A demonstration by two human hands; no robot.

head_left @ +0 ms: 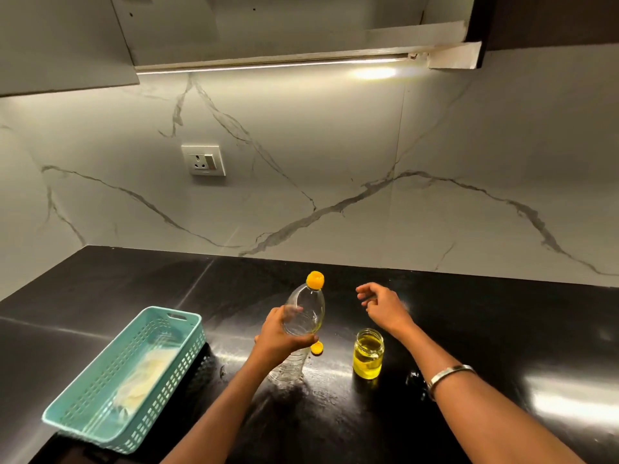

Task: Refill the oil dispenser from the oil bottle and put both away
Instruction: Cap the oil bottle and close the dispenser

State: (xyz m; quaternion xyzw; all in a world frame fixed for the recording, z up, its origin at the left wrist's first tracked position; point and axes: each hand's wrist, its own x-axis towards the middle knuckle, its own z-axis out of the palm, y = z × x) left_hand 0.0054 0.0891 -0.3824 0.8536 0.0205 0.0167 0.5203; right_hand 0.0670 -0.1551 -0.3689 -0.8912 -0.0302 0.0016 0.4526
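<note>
Left hand (283, 336) has its fingers wrapped around the middle of the clear bottle (303, 321), yellow cap (315, 279) on, held just above the black counter (469, 329). Right hand (385, 308) hovers loose, fingers half curled, holding nothing. The little jar (367, 353) of yellow oil sits open just below it. Teal basket (134, 373) is off to the left.

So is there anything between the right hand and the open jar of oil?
Nothing visible. The right hand hovers empty above and behind the oil jar, with only bare black counter between them. The left hand holds the capped bottle off to the left, clear of that path.
</note>
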